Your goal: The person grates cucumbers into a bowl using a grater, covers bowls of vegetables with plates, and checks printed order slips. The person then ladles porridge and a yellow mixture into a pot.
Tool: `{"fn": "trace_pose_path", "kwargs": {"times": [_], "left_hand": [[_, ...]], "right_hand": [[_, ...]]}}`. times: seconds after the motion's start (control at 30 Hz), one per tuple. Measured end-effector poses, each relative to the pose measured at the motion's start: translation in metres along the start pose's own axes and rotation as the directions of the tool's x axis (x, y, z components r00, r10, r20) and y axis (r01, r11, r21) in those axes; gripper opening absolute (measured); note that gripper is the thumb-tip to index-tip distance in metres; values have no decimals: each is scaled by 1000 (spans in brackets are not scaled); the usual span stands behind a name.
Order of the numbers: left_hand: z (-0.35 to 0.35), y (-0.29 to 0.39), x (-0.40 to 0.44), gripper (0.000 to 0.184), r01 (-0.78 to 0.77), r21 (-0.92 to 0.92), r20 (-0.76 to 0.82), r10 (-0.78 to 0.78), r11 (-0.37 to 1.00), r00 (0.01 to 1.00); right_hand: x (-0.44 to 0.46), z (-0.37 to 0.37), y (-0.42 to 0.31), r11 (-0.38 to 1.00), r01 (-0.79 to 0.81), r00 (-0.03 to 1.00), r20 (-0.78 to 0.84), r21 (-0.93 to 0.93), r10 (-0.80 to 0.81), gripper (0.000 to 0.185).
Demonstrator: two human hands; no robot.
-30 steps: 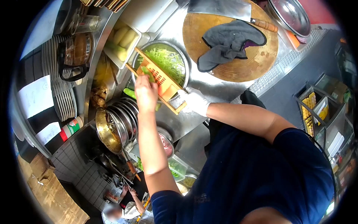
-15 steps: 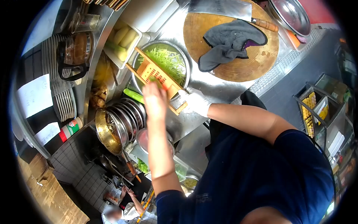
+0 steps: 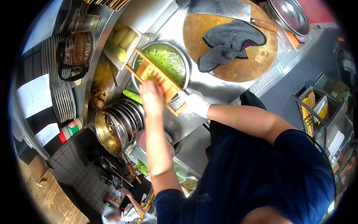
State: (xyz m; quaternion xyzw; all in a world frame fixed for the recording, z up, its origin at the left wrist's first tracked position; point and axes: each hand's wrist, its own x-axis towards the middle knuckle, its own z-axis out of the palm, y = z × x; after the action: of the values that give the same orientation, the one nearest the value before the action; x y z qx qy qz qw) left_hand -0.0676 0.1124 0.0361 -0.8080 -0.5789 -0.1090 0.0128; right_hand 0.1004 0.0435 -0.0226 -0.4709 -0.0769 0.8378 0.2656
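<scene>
My bare left hand (image 3: 151,98), smeared by motion, presses a piece of green vegetable (image 3: 151,78) against an orange grater (image 3: 170,89); little of the piece shows past the fingers. My right hand (image 3: 195,102), in a white glove, grips the grater's near end. The grater lies slanted across the rim of a metal bowl (image 3: 187,59). Inside that bowl is a heap of pale green shreds (image 3: 167,61). Beside the bowl and my left hand lies a long green vegetable (image 3: 132,96).
A round wooden chopping board (image 3: 257,63) carries a grey cloth (image 3: 233,41) and a cleaver (image 3: 223,9). Peeled vegetables fill a white tub (image 3: 125,39). Several metal bowls (image 3: 125,117) stand stacked near my left forearm. Another person (image 3: 128,211) works further off.
My left hand has shifted slightly left along the grater, with the green piece under it. The gloved right hand and the grater stay almost where they were.
</scene>
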Motion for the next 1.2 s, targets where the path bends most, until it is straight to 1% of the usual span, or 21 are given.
{"fn": "trace_pose_path", "kwargs": {"times": [0.07,0.13,0.2,0.23,0.27,0.33,0.4,0.43,0.47,0.53,0.63,0.67,0.7,0.73,0.77,0.8,0.87,0.97,1.07,1.13,1.2], "left_hand": [[8,-32,27,18,64,-32,-51,-65,997,997],[3,-37,24,20,45,28,-37,-44,999,998],[-17,0,-9,23,55,-26,42,-54,998,998],[-20,20,-30,26,37,-37,69,-34,999,997],[-25,38,-45,26,-21,-39,90,25,999,996],[-21,48,-47,26,19,-49,128,-12,999,992],[-5,24,-27,25,53,-5,90,-52,999,995],[-2,14,-10,25,18,7,51,-18,1000,999],[3,2,3,20,50,13,30,-50,999,998],[8,-20,23,17,66,-2,-66,-66,998,996],[2,-10,9,14,63,30,-61,-61,998,996],[-3,-3,-5,11,84,38,36,-85,996,996],[-13,17,-16,13,70,17,15,-71,997,997],[-15,29,-33,16,77,17,38,-78,997,996],[-15,38,-51,19,44,31,73,-46,999,996],[-17,50,-62,20,32,0,86,-32,999,996],[-22,66,-62,21,97,-39,99,-92,995,991],[-26,61,-50,24,108,-37,101,-103,994,990],[-28,70,-51,28,123,-81,114,-113,989,987],[-25,70,-53,25,138,-66,119,-130,988,984],[-23,67,-47,21,153,-61,114,-146,986,983]], "right_hand": [[3,-2,5,999,15,1000,17,28,-16,37],[4,-1,9,999,8,1000,28,38,-9,37],[4,-1,5,999,-13,1000,26,36,12,37],[-1,1,0,999,-11,1000,-4,-52,11,36],[0,1,-1,999,-15,1000,-3,-36,14,37],[-1,0,1,1000,-27,1000,-3,-15,27,38],[-5,2,-5,999,-12,1000,-15,-53,12,38],[-6,3,-6,997,-6,1000,-23,-74,4,38],[-2,1,-5,999,-7,1000,-13,-48,6,39],[2,0,3,1000,-21,1000,12,9,20,41],[3,-2,6,1000,-4,999,32,16,3,42],[3,-1,5,1000,-3,1000,29,10,3,42],[3,-1,4,1000,-3,1000,25,7,2,42],[3,0,4,1000,-3,1000,19,4,3,42],[4,0,4,1000,3,1000,20,18,-4,42],[5,-1,4,1000,8,1000,20,30,-8,43],[2,0,4,1000,4,1000,11,27,-4,44],[2,0,4,1000,-6,1000,-3,-14,6,45],[5,-1,2,1000,7,1000,6,-28,-7,45],[3,-1,5,999,23,1000,8,-41,-22,44],[1,1,7,1000,16,1000,-4,-3,-16,43]]}}
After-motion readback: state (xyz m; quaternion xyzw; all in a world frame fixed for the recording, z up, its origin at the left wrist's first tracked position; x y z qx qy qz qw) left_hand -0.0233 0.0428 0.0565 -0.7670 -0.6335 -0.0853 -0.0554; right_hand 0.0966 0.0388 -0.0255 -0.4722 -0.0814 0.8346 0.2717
